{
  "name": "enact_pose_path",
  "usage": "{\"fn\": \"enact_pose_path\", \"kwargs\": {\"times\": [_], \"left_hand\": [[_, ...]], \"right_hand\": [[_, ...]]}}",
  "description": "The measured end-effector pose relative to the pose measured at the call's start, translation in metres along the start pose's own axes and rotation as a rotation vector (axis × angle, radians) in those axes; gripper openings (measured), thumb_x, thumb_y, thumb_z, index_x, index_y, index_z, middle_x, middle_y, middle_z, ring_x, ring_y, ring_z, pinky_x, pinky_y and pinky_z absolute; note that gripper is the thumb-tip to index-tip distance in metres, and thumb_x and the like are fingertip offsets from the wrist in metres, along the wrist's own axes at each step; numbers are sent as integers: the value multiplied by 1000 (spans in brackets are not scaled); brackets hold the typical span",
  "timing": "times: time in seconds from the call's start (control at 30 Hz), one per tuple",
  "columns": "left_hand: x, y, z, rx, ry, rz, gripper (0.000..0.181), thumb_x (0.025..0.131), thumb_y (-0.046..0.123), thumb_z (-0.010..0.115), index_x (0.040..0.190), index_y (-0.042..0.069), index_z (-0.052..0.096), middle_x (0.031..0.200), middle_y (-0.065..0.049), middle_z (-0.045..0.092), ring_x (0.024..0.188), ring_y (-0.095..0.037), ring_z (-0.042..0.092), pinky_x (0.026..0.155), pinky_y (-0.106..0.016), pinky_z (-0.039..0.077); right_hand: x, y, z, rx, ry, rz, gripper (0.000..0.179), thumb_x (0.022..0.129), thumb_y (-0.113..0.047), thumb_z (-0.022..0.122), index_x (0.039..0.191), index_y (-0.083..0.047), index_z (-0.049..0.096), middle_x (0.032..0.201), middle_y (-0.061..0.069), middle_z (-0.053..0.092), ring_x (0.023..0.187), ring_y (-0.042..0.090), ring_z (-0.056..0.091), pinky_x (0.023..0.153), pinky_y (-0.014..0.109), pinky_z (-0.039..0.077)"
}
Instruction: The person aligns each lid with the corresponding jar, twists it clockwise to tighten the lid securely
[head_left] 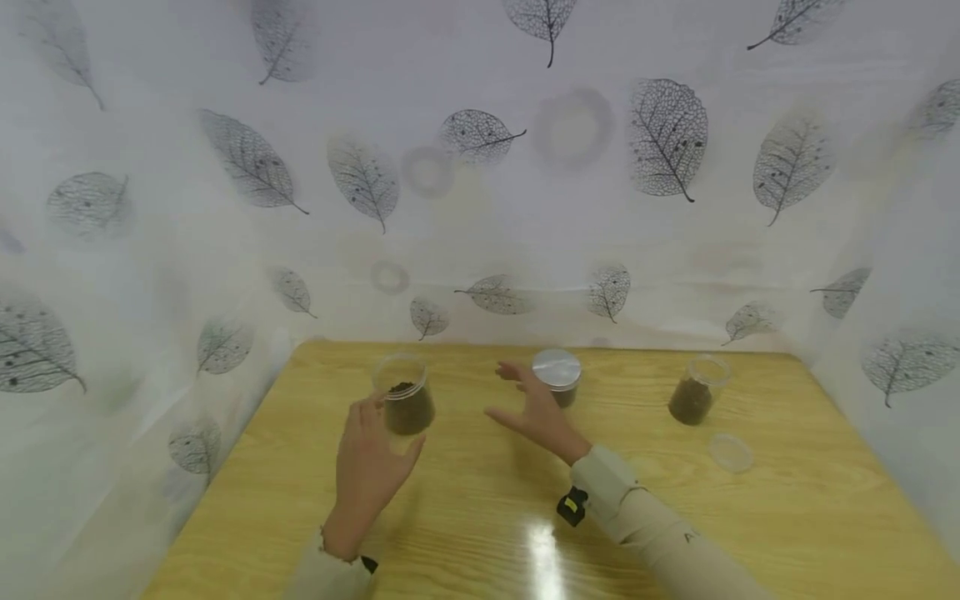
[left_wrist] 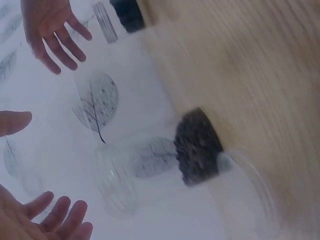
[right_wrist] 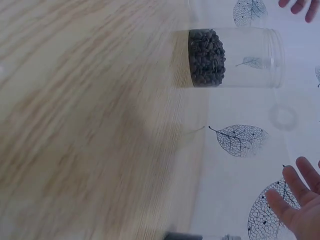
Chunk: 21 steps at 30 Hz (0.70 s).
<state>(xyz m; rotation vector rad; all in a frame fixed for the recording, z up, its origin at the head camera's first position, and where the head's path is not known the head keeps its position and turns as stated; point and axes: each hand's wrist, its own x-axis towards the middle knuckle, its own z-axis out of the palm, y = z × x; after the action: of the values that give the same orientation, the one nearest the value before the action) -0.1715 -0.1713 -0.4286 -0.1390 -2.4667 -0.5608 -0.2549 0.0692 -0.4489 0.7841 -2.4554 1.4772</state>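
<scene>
- Pale sleeves (head_left: pixel 660 533) come nearest, entering from the bottom edge of the head view, with a black device (head_left: pixel 572 506) at the right cuff.
- Left hand (head_left: pixel 367 467), left of centre: fingers and thumb spread just beside the left jar (head_left: pixel 408 411), apparently without contact in the wrist views.
- Right hand (head_left: pixel 546 417), near the middle of the frame: fingers extended, nothing in them, beside the middle jar (head_left: pixel 561 395) and its silver lid (head_left: pixel 557 369). The two hands are well apart.
- The left jar looks uncovered and holds dark, bean-like pieces (right_wrist: pixel 206 57) in its bottom part. A clear, round-edged piece (left_wrist: pixel 252 192) shows near it at the lower right of the left wrist view; what it is I cannot tell.
- Right of the frame, another jar (head_left: pixel 692 400) with dark contents appears uncovered too, a clear lid (head_left: pixel 731 452) lying just in front of it.
- Step in hand, as I judge it: both hands placed at jars, neither gripping. A next move would call for left fingers closing round the clear wall and right fingers settling on the silver rim, gently enough not to tip either jar.
- Beneath everything, a yellowish wood-grain counter (head_left: pixel 465 508), with glare (head_left: pixel 543 558) at bottom centre.
- Behind and at both sides, pale sheeting (head_left: pixel 450 50) printed with grey skeleton leaves (head_left: pixel 670 137) fills the upper frame.
</scene>
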Motion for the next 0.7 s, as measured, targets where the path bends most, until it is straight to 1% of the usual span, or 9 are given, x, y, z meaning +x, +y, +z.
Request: {"fn": "enact_pose_path", "kwargs": {"times": [0.07, 0.13, 0.27, 0.37, 0.5, 0.6, 0.7], "left_hand": [[-1, -10, -2, 1, -15, -61, 85, 63, 26, 86, 129, -4, 41, 110, -24, 51, 93, -34, 56, 71, -43, 54], [-1, -20, -2, 14, -44, -103, 87, 64, 26, 85, 131, -5, 39, 112, -26, 50, 95, -37, 56, 72, -46, 53], [-1, -40, -2, 39, -87, -143, 84, 67, 25, 83, 131, -8, 39, 116, -30, 48, 97, -43, 55, 74, -51, 51], [0, -52, -1, 56, -106, -150, 82, 69, 27, 81, 130, -8, 40, 117, -31, 47, 95, -44, 54, 74, -53, 50], [2, -65, 2, 77, -151, -127, 81, 70, 31, 80, 130, -6, 42, 119, -30, 47, 96, -44, 54, 74, -53, 49], [3, -71, 6, 102, -220, -116, 80, 71, 35, 79, 130, -5, 43, 123, -29, 47, 102, -44, 53, 77, -54, 49], [4, -74, 10, 118, -308, -114, 82, 72, 38, 78, 132, -5, 43, 127, -29, 46, 107, -44, 52, 83, -55, 49]], "right_hand": [[7, 1, 6, 16, 2, 0, 71, 77, -18, 76, 136, -4, 40, 131, 18, 52, 123, 31, 49, 101, 50, 42], [14, 2, 12, 40, -4, 12, 73, 76, -17, 77, 137, -4, 39, 132, 18, 52, 123, 31, 49, 101, 50, 42], [26, 4, 25, 90, -31, 41, 77, 76, -19, 77, 139, -5, 35, 133, 20, 51, 124, 32, 48, 101, 53, 41], [34, 6, 36, 104, -49, 62, 81, 75, -20, 77, 140, -5, 33, 133, 21, 50, 124, 33, 48, 102, 54, 40], [47, 10, 53, 99, -80, 82, 86, 75, -20, 78, 142, -5, 28, 134, 22, 48, 125, 35, 47, 104, 53, 39], [55, 11, 65, 90, -125, 100, 89, 75, -20, 78, 144, -6, 23, 137, 21, 45, 126, 35, 46, 105, 51, 39], [60, 11, 75, 80, -157, 123, 94, 73, -22, 79, 146, -7, 21, 140, 19, 44, 128, 34, 46, 106, 50, 38]]}}
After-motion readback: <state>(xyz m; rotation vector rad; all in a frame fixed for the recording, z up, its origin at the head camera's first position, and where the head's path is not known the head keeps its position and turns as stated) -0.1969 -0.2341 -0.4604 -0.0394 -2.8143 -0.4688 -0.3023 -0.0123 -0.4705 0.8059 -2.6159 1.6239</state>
